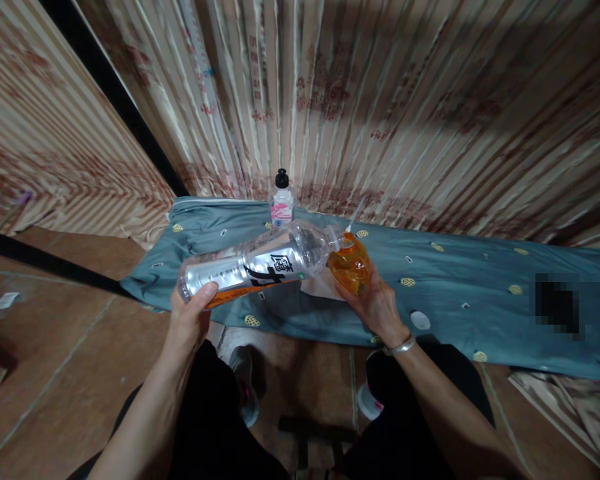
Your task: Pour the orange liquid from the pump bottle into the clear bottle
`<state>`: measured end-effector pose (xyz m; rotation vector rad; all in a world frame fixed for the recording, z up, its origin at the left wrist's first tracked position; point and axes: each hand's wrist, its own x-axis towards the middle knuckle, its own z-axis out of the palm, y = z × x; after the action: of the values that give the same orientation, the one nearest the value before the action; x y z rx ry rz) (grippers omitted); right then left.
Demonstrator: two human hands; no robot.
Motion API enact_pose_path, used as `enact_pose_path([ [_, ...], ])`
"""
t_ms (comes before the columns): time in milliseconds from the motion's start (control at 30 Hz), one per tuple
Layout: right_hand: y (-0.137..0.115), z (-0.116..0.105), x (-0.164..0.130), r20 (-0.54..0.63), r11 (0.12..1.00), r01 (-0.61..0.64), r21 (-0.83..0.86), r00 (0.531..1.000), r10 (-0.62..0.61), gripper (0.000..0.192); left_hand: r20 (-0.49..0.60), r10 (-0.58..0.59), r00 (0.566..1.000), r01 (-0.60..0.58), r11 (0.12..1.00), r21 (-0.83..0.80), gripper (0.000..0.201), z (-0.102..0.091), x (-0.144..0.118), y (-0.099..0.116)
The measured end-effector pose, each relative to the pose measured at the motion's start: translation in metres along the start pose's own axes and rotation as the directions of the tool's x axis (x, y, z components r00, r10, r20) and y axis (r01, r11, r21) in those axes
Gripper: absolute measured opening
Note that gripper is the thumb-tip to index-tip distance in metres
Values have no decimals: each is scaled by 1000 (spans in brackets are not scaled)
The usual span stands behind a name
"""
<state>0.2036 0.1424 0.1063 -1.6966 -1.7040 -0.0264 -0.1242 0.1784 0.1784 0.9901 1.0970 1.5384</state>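
Observation:
My left hand (pixel 195 313) is closed round the base of a clear plastic drink bottle (pixel 260 263) with a silver and orange label. The bottle lies nearly level in the air, its neck pointing right. That neck meets the top of a small orange see-through container (pixel 350 267), gripped in my right hand (pixel 377 303). A thin whitish stick or straw (pixel 354 217) juts up by the container's mouth. Whether liquid is flowing between the two, I cannot tell. Partly hidden under the container is a pale sheet (pixel 323 283).
A small bottle with a black cap and pink label (pixel 282 203) stands at the back of the cloth-covered surface (pixel 445 280). A round white disc (pixel 421 321) lies near its front edge. Behind hangs a striped curtain (pixel 340 100); a dark pole (pixel 115 93) slants at the left.

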Motion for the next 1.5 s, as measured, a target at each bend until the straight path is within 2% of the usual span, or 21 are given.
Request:
enact_pose_path([
  [333,6,3,0,1,999,-42,12,999,42,82,-9,33,999,-33,999,27,66,5,1,3],
  [600,6,6,3,-62,998,-49,44,997,52,93,-31,64,997,-63,997,42,61,5,7,0],
  [1000,-3,1,5,31,990,-117,76,993,115,98,-15,77,997,-76,996,52,64,7,8,-2],
  [1167,-2,1,5,24,990,-124,69,992,122,94,-18,71,997,-70,996,50,64,9,9,-3],
  [1500,-1,4,4,5,988,-138,63,990,138,99,-4,73,997,-73,997,28,65,12,8,-2],
])
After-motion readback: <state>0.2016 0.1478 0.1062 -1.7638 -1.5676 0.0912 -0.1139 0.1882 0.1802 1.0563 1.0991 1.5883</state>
